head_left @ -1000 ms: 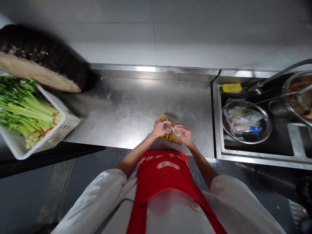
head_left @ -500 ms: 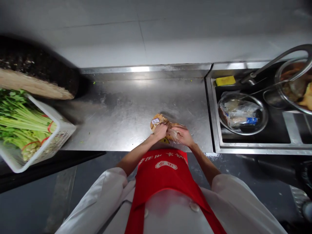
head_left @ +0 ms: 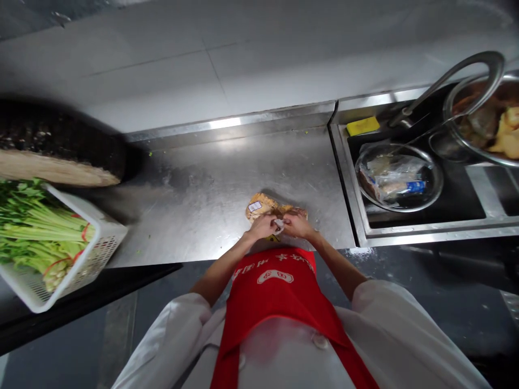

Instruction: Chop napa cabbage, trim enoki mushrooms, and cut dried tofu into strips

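A clear plastic bag [head_left: 264, 204] of orange-brown food lies near the front edge of the steel counter, a white label on its left part. I cannot make out the kind of food. My left hand [head_left: 262, 226] is closed on the bag's gathered plastic from the left. From the right, my right hand [head_left: 299, 225] pinches the same bunched plastic, so the two hands almost meet. A yellow printed patch shows just below the fingers. Both hands hide part of the bag.
At left stand a white basket [head_left: 106, 237] of celery and a thick round wooden block [head_left: 60, 168]. The sink at right holds a bowl [head_left: 436, 189] with wrapped packages, a yellow sponge [head_left: 363, 126], a tap [head_left: 441, 89] and a larger bowl of food [head_left: 506, 129].
My hands have drawn closer together over the bunched plastic, my right hand moving left. The whole view has tilted slightly, while the bag stays near the counter's front edge.
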Available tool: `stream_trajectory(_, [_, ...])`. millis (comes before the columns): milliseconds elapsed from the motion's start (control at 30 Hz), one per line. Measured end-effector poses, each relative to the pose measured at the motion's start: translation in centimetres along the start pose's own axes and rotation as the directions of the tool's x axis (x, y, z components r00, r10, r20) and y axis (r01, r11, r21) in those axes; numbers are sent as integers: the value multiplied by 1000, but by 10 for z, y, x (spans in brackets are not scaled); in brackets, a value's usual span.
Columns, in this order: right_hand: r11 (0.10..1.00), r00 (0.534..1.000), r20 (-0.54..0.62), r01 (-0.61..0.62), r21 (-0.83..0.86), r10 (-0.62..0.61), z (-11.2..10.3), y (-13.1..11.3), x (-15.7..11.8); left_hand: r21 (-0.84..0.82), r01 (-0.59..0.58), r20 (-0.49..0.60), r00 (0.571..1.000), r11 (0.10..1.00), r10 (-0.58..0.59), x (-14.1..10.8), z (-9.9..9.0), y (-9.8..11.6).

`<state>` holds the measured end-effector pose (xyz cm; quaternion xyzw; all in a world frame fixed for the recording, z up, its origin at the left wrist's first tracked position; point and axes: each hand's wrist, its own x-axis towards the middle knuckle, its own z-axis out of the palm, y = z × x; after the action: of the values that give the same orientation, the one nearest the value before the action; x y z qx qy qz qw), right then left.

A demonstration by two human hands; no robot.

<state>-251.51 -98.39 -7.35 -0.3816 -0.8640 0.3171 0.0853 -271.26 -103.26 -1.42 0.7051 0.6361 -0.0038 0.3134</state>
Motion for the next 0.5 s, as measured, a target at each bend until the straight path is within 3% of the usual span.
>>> stream_trajectory(133, [998, 998, -62, 20, 57, -16, 0, -7, -6, -173, -11, -65, 998, 985, 0, -10, -1, 2])
stream_trajectory(267, [984, 962, -210, -165, 72, 176, -6, -30, -32, -220, 99, -161, 978, 970, -136, -28, 2, 24])
stream_trajectory(367, [946, 929, -193, -292, 144, 316, -12, -23, -49, -259, 154, -233, 948, 954, -217, -30, 10, 28])
stream_trajectory(433, [927, 891, -268, -325, 187, 366, -34, -1, -48, -264, 168, -242, 942, 950, -234, -22, 9, 24])
stream_trajectory(500, [920, 812, -434, -326, 219, 391, -81, 16, -49, -301, 133, -233, 950, 944, -208, -19, 1, 25])
